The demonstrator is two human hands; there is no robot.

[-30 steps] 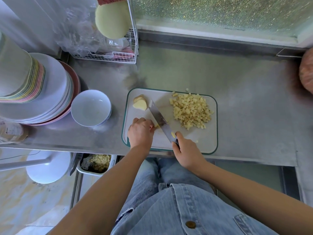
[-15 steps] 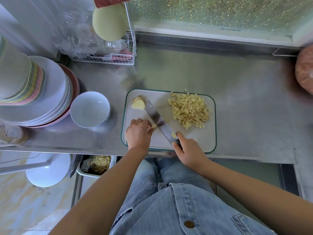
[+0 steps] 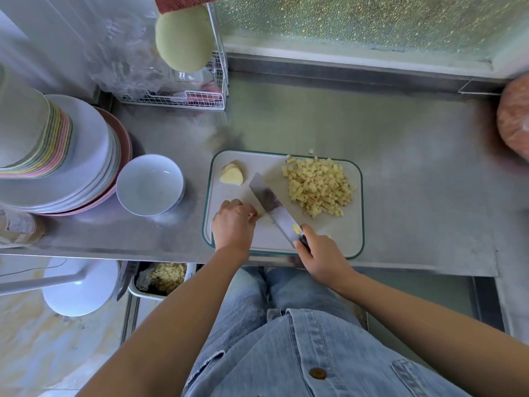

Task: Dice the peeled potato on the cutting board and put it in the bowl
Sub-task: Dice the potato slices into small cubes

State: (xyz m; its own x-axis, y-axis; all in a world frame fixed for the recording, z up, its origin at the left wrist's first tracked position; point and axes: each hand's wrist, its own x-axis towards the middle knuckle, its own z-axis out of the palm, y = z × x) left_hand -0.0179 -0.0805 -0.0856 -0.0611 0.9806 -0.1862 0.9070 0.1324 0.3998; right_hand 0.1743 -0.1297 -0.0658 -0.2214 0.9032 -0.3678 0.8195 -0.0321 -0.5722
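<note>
While the right hand (image 3: 321,253) gripped the knife (image 3: 273,209) by its handle, blade angled across the cutting board (image 3: 340,239), the left hand (image 3: 234,222) lay curled over a potato piece (image 3: 265,218) beside the blade, mostly hidden. Diced potato (image 3: 317,187) heaped on the board's far right; uncut slices (image 3: 232,174) far left. White bowl (image 3: 148,184) stood on the steel surface (image 3: 415,167), just left.

**A:** Anything different from a second ago?

**B:** Barely. The knife (image 3: 272,207) sits a hair closer to the right edge of the cutting board (image 3: 337,242), and the right hand (image 3: 320,257) goes with it. So a thin gap opens between the blade and the left hand (image 3: 234,224). The yellow potato bit (image 3: 261,215) at its fingertips shows less now.
</note>
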